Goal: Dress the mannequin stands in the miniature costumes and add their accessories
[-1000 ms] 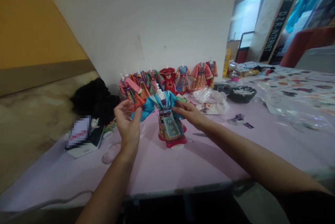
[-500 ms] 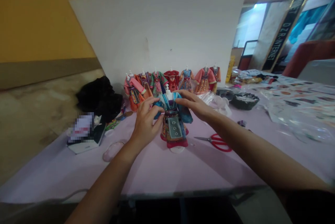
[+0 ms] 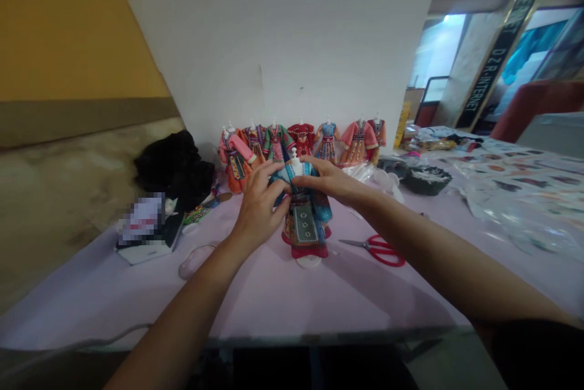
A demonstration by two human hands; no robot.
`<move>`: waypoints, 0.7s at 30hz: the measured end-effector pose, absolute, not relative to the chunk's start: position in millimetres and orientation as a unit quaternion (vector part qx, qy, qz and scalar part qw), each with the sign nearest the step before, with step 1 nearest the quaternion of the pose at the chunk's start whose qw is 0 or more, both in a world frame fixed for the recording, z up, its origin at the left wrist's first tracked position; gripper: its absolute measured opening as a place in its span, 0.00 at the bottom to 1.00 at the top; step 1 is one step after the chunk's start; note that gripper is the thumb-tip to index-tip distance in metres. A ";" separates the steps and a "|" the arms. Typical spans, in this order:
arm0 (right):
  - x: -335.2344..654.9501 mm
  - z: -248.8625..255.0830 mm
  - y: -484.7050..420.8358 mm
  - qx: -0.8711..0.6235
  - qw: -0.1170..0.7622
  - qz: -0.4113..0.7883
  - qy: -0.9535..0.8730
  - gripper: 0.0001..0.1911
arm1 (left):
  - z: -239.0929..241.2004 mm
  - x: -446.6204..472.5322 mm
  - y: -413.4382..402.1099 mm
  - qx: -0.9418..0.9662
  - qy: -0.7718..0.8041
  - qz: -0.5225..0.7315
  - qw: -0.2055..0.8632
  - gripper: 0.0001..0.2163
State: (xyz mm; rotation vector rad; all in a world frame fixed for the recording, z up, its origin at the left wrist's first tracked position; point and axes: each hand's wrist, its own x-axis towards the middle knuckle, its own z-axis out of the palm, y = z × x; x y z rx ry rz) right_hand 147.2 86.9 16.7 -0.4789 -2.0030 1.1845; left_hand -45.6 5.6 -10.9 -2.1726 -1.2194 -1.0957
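Observation:
A miniature costume (image 3: 303, 222) stands on a white mannequin stand (image 3: 309, 261) on the table, with a blue top, a patterned green panel and a red hem. My left hand (image 3: 260, 204) grips the blue top at its side, and my right hand (image 3: 326, 180) pinches it near the collar. The white mannequin neck (image 3: 296, 165) shows between my hands. Behind them stands a row of several finished miniature costumes (image 3: 301, 142). My fingers hide most of the blue shoulders.
A lilac cloth-covered table (image 3: 283, 311) holds red-handled scissors (image 3: 381, 250) to the right, a dark bowl (image 3: 426, 181), and a plastic sticker sheet (image 3: 524, 195). A white board (image 3: 283, 55) stands behind the row. Black fabric (image 3: 173, 171) and a blurred box (image 3: 148, 235) lie at left.
The blue sleeves, spread wide earlier, now hang folded against the costume. My hands have moved closer together near the collar. The red scissors have come into view, and the view has tilted slightly.

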 end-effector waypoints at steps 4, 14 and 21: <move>146.9 17.8 84.7 -0.190 0.372 0.476 -0.774 0.15 | -12.3 -44.8 4.4 -0.768 -0.434 -0.422 0.210 0.02; 147.2 16.3 83.6 -0.183 0.370 0.508 -0.756 0.13 | -16.1 -46.6 7.8 -0.780 -0.410 -0.416 0.224 0.02; 142.8 11.1 88.6 -0.169 0.373 0.494 -0.767 0.16 | -10.1 -48.7 7.0 -0.783 -0.417 -0.397 0.236 0.03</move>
